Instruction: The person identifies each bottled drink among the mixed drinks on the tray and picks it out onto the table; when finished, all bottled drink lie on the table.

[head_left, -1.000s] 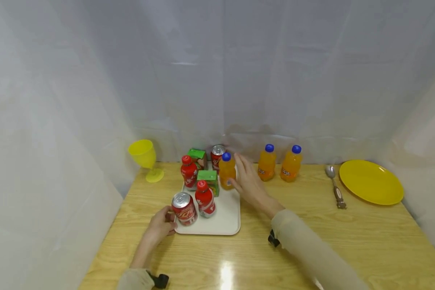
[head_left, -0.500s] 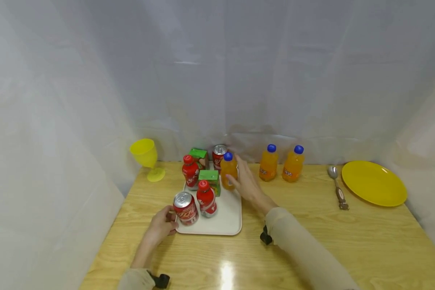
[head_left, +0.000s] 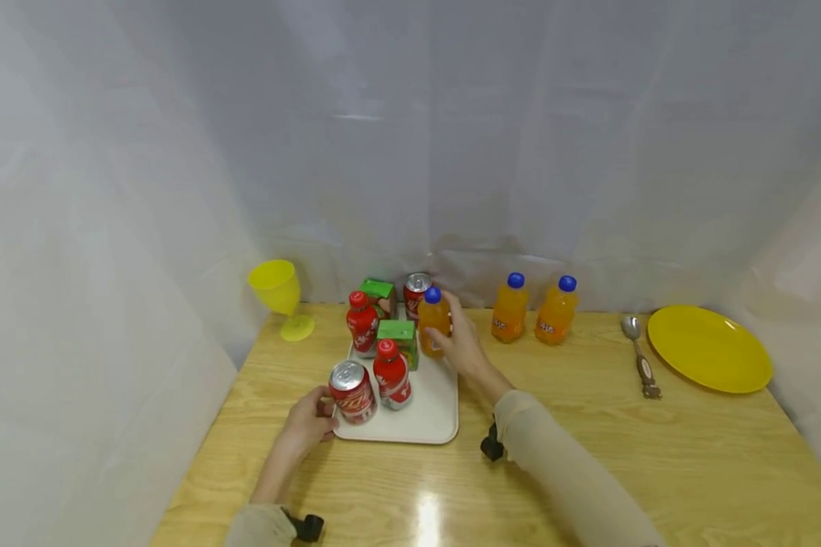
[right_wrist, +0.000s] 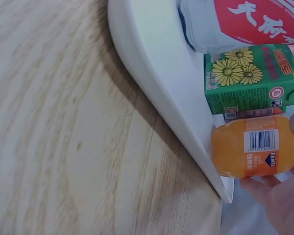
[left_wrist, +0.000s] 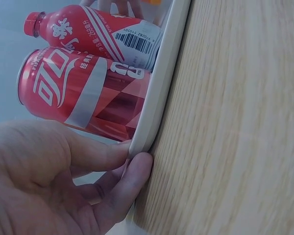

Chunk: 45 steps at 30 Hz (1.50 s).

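A white tray [head_left: 432,416] stands on the wooden table, loaded with drinks. My left hand [head_left: 305,422] pinches its front left corner between thumb and fingers, beside a red soda can [left_wrist: 83,93]. My right hand [head_left: 462,343] holds an orange soda bottle [head_left: 429,313] with a blue cap, upright at the tray's right rear side; the thumb is in front and the fingers are around the far side. Also on the tray are two red bottles, the nearer red bottle [head_left: 391,377] by the can, two green drink cartons, the nearer carton [right_wrist: 250,76] beside the orange bottle, and a second can [head_left: 417,287] behind.
Two more orange bottles, a left one [head_left: 509,310] and a right one [head_left: 556,313], stand right of the tray. Further right lie a spoon [head_left: 640,358] and a yellow plate [head_left: 710,349]. A yellow goblet [head_left: 276,287] stands at the back left, before the white sheet [head_left: 356,152].
The fingers of my right hand have closed from beside the orange soda bottle to around it. My left hand stays on the tray corner. The whole view has shifted slightly.
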Tool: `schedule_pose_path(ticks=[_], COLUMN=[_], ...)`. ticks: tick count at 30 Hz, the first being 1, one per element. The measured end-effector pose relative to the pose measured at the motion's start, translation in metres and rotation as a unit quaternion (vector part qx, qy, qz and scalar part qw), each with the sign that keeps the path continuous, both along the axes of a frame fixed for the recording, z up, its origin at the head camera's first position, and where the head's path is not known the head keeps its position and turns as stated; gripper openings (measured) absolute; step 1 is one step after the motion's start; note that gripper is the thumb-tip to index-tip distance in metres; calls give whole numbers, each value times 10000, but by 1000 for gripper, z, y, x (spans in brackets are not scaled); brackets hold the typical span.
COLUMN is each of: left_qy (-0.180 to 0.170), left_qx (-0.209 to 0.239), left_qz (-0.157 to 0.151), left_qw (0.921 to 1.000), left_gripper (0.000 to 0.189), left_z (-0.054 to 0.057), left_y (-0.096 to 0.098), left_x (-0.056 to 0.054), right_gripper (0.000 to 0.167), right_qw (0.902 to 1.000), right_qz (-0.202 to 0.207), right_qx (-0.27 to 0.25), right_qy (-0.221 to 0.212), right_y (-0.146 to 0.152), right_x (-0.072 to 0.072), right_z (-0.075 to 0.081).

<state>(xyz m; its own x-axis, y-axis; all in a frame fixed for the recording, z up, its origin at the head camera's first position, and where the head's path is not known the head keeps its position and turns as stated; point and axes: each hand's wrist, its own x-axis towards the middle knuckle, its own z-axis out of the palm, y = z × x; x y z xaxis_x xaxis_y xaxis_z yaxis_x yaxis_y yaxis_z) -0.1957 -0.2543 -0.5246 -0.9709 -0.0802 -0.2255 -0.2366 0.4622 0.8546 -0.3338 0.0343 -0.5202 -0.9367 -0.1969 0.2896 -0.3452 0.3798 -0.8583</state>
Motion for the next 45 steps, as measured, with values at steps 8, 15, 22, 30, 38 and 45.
schedule_pose_path(ticks=[8,15,22,30,38,45], left_qy=[12,58,88,12,-21,-120], left_qx=[-88,37,-9,32,76,-31], left_qz=[-47,15,-9,23,31,69], left_qw=[9999,10000,10000,10000,10000,9999], left_gripper=[46,48,48,50,50,49], left_z=[-3,-2,3,4,4,4], left_y=[3,4,5,3,3,3], left_x=[1,1,0,-2,-2,0], right_gripper=[71,67,67,71,75,78], right_qw=[9986,9932,9865,9630,9595,9568], right_qz=[97,378,619,821,998,1140], right_qx=[-462,-1086,-1434,-2156,-2058,-1976], right_qy=[-242,-178,-487,-1393,-1642,-1802], right_y=[7,15,34,55,75,92], right_x=[1,4,9,15,21,30], right_z=[-2,10,30,44,49,53])
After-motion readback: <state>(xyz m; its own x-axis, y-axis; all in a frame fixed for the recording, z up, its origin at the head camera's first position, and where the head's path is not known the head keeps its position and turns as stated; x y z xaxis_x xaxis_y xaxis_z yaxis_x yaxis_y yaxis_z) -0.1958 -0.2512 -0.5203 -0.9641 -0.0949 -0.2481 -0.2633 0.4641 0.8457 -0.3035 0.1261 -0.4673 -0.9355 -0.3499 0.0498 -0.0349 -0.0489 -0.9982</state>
